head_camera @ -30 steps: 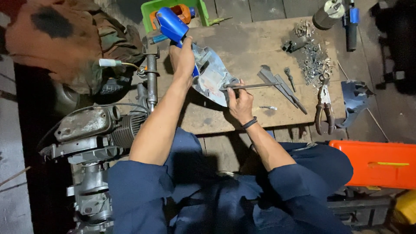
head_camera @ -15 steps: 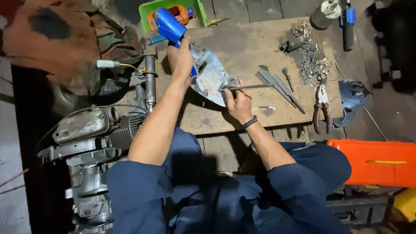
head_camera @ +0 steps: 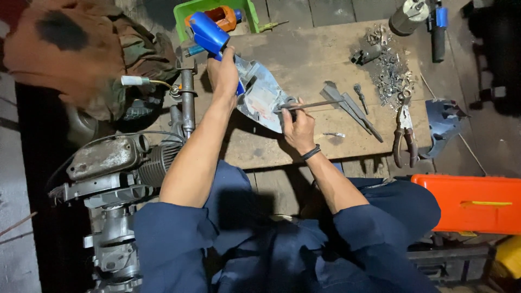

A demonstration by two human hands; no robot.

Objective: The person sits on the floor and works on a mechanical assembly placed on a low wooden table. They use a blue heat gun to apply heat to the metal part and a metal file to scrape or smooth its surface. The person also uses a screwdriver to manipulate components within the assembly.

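Note:
My left hand (head_camera: pixel 224 73) grips the blue handle of a power tool (head_camera: pixel 209 33) over the far left of the wooden bench (head_camera: pixel 315 59). My right hand (head_camera: pixel 297 122) holds a thin metal rod (head_camera: pixel 315 104) that lies across a grey metal casing part (head_camera: pixel 260 95) on the bench. The casing sits between both hands, and the tool's working end is hidden behind my left hand.
An engine block (head_camera: pixel 114 179) stands left of my knees. On the bench lie flat metal pieces (head_camera: pixel 347 106), pliers (head_camera: pixel 404 127) and a pile of small hardware (head_camera: pixel 391 70). A green tray (head_camera: pixel 217 11) sits at the back, an orange case (head_camera: pixel 472 203) at right.
None of the objects has shifted; both hands keep the same grip while the view drifts slightly.

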